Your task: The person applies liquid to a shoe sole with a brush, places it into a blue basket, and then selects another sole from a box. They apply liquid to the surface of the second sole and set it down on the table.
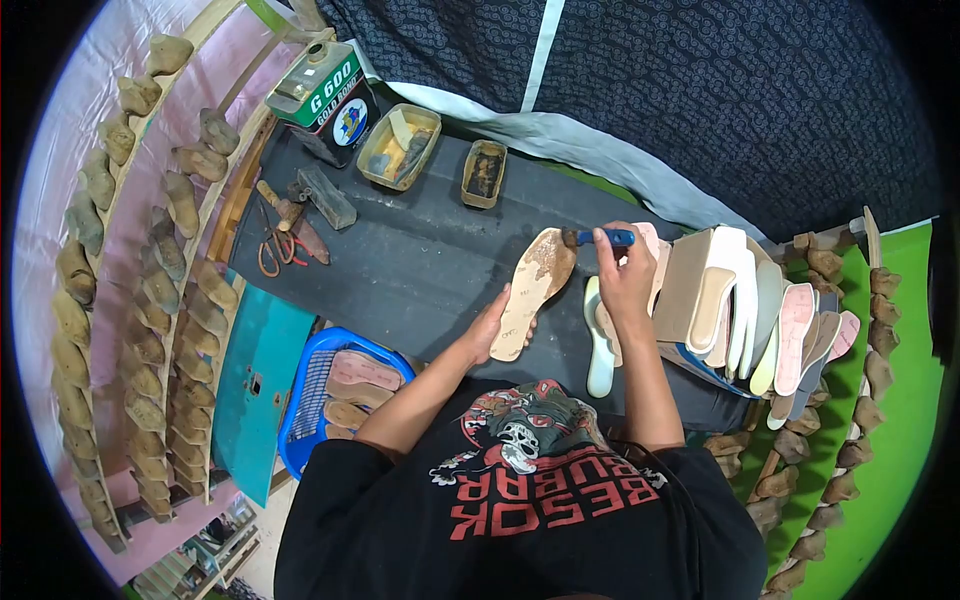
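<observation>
My left hand (488, 326) is closed around the heel end of a beige insole (522, 300), holding it above the dark table. A wet brown coating covers the wider front part of the insole. In my right hand (625, 275) is a brush (618, 238) with a blue handle, its dark bristles at the upper right edge of the coated area. Just below my right hand, a pale green insole (599, 350) lies on the table, with a tan one partly hidden beside it.
Many insoles stand around a cardboard box (684, 285) at right. Toward the back left are a glue can (320, 100), a yellowish tub (398, 148), a smaller tub (484, 174), scissors (277, 246) and a hammer (280, 205). A blue basket (295, 430) holds insoles. Shoe lasts (180, 205) line the racks.
</observation>
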Motion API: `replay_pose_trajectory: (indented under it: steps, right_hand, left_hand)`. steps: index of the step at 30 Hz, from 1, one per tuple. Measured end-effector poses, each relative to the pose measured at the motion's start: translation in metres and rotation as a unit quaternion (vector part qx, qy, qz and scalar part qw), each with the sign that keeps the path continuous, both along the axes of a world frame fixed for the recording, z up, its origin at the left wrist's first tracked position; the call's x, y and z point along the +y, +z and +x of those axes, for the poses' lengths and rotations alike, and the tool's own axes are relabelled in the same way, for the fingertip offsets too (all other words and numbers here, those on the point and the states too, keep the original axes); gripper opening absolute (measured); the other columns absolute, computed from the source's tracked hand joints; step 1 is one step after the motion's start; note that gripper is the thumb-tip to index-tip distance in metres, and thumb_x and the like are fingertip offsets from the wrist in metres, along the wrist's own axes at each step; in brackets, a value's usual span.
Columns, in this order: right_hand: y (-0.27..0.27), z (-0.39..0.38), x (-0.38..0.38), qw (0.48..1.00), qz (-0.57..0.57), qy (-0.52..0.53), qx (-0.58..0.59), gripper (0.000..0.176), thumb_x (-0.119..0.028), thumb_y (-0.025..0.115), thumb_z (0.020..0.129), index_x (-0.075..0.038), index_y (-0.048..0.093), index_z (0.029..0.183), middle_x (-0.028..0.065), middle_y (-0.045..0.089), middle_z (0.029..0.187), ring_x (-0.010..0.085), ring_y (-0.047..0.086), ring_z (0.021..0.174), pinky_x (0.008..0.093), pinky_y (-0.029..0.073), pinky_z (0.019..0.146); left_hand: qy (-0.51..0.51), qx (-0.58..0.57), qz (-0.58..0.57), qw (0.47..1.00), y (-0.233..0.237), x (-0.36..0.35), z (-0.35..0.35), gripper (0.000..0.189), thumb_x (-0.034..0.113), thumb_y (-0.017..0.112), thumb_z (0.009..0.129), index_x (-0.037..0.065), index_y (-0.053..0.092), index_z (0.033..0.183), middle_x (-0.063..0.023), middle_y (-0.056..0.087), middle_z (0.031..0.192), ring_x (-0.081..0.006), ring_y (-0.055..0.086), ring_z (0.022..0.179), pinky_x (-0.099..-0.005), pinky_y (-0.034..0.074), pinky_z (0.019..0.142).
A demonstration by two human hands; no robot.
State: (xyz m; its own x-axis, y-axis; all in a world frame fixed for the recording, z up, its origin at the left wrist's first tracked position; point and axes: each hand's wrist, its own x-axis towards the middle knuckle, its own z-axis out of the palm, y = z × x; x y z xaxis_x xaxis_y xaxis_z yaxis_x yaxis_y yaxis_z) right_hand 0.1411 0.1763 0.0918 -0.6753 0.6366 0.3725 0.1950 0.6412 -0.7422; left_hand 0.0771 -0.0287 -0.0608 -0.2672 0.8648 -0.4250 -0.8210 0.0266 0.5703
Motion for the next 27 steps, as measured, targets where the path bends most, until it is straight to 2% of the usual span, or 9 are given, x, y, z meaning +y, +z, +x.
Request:
replay_pose_trajectory:
  steps: [3, 4, 8, 12, 15, 19, 23, 27]
  right_hand:
    - [0.005, -0.005, -0.021, 0.999, 0.010, 0.039, 0.021, 0.016, -0.013, 0.073, 0.095, 0.001, 0.067, 0.100, 0.0147, 0.070, 0.091, 0.0260, 0.069, 0.076, 0.0357, 0.053, 0.067]
    - [-0.004, -0.006, -0.021, 0.997, 0.045, 0.054, 0.022, 0.016, -0.012, 0.073, 0.094, 0.001, 0.067, 0.100, 0.0148, 0.070, 0.091, 0.0248, 0.069, 0.075, 0.0350, 0.054, 0.067]
    - [0.001, -0.007, -0.018, 1.000, 0.012, 0.019, 0.019, 0.017, -0.015, 0.073, 0.095, 0.000, 0.067, 0.101, 0.0147, 0.071, 0.090, 0.0232, 0.069, 0.074, 0.0346, 0.054, 0.067]
    - [0.005, -0.002, -0.001, 0.999, 0.041, -0.014, 0.028, 0.017, -0.017, 0.072, 0.097, -0.002, 0.067, 0.103, 0.0131, 0.071, 0.083, 0.0245, 0.070, 0.073, 0.0353, 0.054, 0.067]
    - [0.004, 0.001, 0.002, 0.999, 0.021, -0.028, 0.024, 0.017, -0.017, 0.072, 0.097, -0.002, 0.067, 0.103, 0.0134, 0.071, 0.083, 0.0255, 0.070, 0.073, 0.0362, 0.054, 0.067]
    - [-0.002, 0.003, -0.014, 1.000, -0.009, 0.004, 0.011, 0.019, -0.017, 0.073, 0.096, -0.001, 0.067, 0.105, 0.0164, 0.073, 0.087, 0.0290, 0.072, 0.075, 0.0375, 0.055, 0.069]
    - [-0.003, 0.006, -0.020, 0.999, 0.001, 0.012, 0.031, 0.019, -0.015, 0.074, 0.094, -0.001, 0.067, 0.105, 0.0154, 0.073, 0.086, 0.0265, 0.072, 0.075, 0.0358, 0.055, 0.066]
    - [-0.003, 0.014, -0.005, 0.999, 0.001, -0.029, 0.033, 0.018, -0.014, 0.074, 0.094, -0.001, 0.066, 0.104, 0.0140, 0.072, 0.083, 0.0249, 0.071, 0.071, 0.0345, 0.055, 0.064]
  left_hand:
    - [-0.010, 0.003, -0.005, 1.000, 0.001, 0.003, 0.002, 0.072, 0.069, 0.035, 0.103, 0.006, 0.061, 0.124, -0.0065, 0.066, 0.091, -0.0166, 0.067, 0.078, -0.0329, 0.058, 0.071]
    - [-0.011, 0.005, -0.004, 1.000, 0.002, 0.004, 0.003, 0.072, 0.069, 0.035, 0.103, 0.006, 0.061, 0.124, -0.0065, 0.066, 0.091, -0.0165, 0.067, 0.078, -0.0329, 0.059, 0.071]
    - [-0.001, 0.005, -0.007, 1.000, 0.005, 0.003, 0.003, 0.072, 0.069, 0.035, 0.103, 0.006, 0.061, 0.125, -0.0066, 0.066, 0.091, -0.0165, 0.067, 0.078, -0.0331, 0.059, 0.070]
    - [0.010, 0.006, -0.002, 1.000, 0.001, -0.001, 0.000, 0.070, 0.067, 0.033, 0.105, 0.006, 0.060, 0.127, -0.0070, 0.066, 0.092, -0.0172, 0.067, 0.079, -0.0336, 0.059, 0.071]
    - [0.005, -0.003, 0.007, 1.000, -0.001, -0.003, 0.000, 0.069, 0.065, 0.031, 0.106, 0.007, 0.058, 0.130, -0.0078, 0.066, 0.094, -0.0181, 0.067, 0.080, -0.0342, 0.058, 0.072]
    - [-0.001, -0.015, 0.005, 1.000, 0.001, -0.001, 0.002, 0.068, 0.065, 0.031, 0.106, 0.007, 0.059, 0.129, -0.0072, 0.066, 0.094, -0.0179, 0.066, 0.079, -0.0339, 0.058, 0.072]
    - [-0.014, -0.020, 0.002, 1.000, -0.001, 0.002, 0.004, 0.069, 0.067, 0.033, 0.104, 0.008, 0.059, 0.129, -0.0066, 0.066, 0.094, -0.0179, 0.066, 0.080, -0.0336, 0.058, 0.072]
    - [-0.013, -0.029, 0.004, 0.999, 0.005, 0.004, 0.007, 0.070, 0.067, 0.035, 0.104, 0.006, 0.060, 0.127, -0.0075, 0.065, 0.095, -0.0176, 0.066, 0.080, -0.0339, 0.058, 0.071]
